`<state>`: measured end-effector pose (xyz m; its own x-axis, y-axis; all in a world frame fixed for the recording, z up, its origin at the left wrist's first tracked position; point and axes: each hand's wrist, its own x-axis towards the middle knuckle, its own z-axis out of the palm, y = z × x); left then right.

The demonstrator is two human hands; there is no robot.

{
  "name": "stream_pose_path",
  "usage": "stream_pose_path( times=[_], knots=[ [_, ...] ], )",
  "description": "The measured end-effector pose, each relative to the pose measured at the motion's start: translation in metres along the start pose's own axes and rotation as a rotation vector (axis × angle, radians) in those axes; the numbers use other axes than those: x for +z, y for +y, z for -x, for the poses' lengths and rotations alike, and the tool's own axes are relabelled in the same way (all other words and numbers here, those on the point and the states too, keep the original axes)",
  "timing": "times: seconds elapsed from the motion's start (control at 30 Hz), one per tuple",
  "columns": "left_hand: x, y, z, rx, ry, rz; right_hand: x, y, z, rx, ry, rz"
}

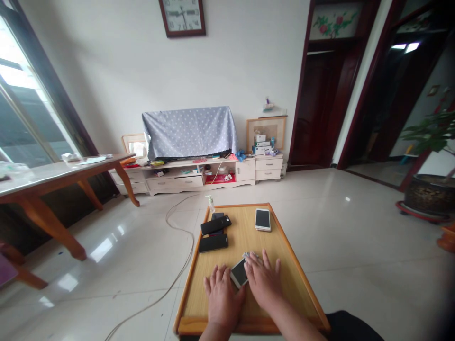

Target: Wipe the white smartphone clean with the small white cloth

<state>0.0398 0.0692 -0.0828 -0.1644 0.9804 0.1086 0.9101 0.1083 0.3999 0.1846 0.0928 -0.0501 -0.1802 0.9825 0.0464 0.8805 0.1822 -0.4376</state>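
Both hands were laid flat, palms down, on the near half of a low wooden bench (284, 265), with a white phone (239, 273) lying tilted between them. The left hand (222, 296) was spread with fingers extended, its thumb side resting against the phone's lower edge; the right hand (262, 280) was likewise spread, its fingers touching or partly covering the phone's upper right corner. Neither grip was closed on anything: the phone was pinned or steadied on the surface rather than lifted, as judged from the flat palms. A small pale cloth or wipe (248, 255) appeared to be tucked under the right fingertips, though too little of it was shown to be sure. Farther along the bench, two black phones (214, 234) had been set close together near the left edge, one behind the other, and a second white phone (262, 219) had been placed apart, toward the far right. A small pump bottle (211, 203) was stood at the far left corner, clear of the hands. A cable (177, 227) was trailed across the tiled floor beside the bench.
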Motion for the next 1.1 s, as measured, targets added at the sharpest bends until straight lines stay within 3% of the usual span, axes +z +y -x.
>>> stream_pose_path(
  times=[0.1, 0.3, 0.5, 0.73, 0.97, 1.1],
  knots=[
    [-0.002, 0.003, 0.000, 0.005, 0.013, -0.001, -0.001, 0.002, -0.009, 0.066, 0.041, 0.023],
    [0.001, -0.001, -0.002, -0.003, -0.011, 0.021, 0.015, -0.007, -0.001, -0.128, -0.039, -0.030],
    [0.002, 0.002, 0.001, -0.007, 0.016, 0.003, -0.001, 0.012, -0.020, 0.080, 0.042, 0.032],
    [0.001, -0.002, -0.001, -0.022, -0.059, 0.008, 0.020, -0.009, 0.008, -0.193, -0.100, -0.042],
    [-0.003, 0.006, 0.001, -0.033, 0.007, -0.012, 0.013, 0.014, -0.022, 0.075, 0.077, 0.096],
    [-0.002, 0.002, -0.001, -0.034, -0.023, 0.022, 0.019, -0.001, -0.008, -0.070, -0.020, 0.028]
  ],
)
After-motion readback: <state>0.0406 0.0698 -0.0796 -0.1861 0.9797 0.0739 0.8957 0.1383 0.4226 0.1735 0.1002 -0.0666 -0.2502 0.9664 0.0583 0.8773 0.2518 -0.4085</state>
